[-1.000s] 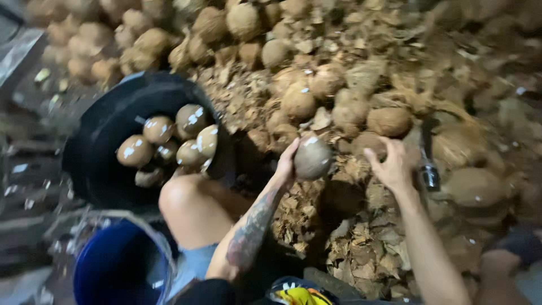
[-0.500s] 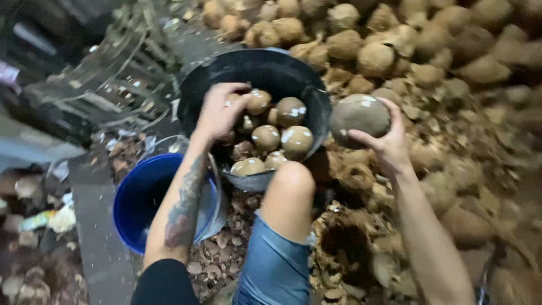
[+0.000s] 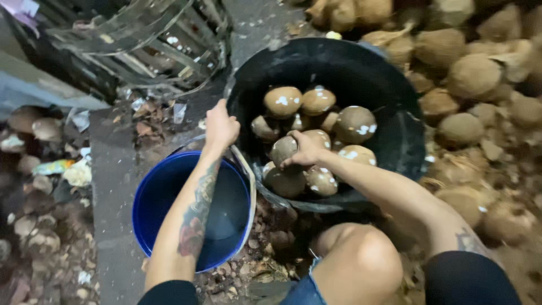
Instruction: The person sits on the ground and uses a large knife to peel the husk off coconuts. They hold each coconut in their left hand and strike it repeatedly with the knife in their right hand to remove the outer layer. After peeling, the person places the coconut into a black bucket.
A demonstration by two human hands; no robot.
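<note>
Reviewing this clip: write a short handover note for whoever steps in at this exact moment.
Left hand: gripping the black tub's rim.
Right hand: inside the tub, on a husked coconut; grip unclear.
Tub sits by the knee, about a dozen coconuts showing in it.
Blue bucket beside it has no coconuts.
Done: those coconuts are in the tub.
Left: a big pile on the right.

We are seeing a grey concrete floor (image 3: 113, 186) littered with husk scraps, a slatted wooden crate (image 3: 141, 45) lying upper left, dim light falling throughout.
</note>
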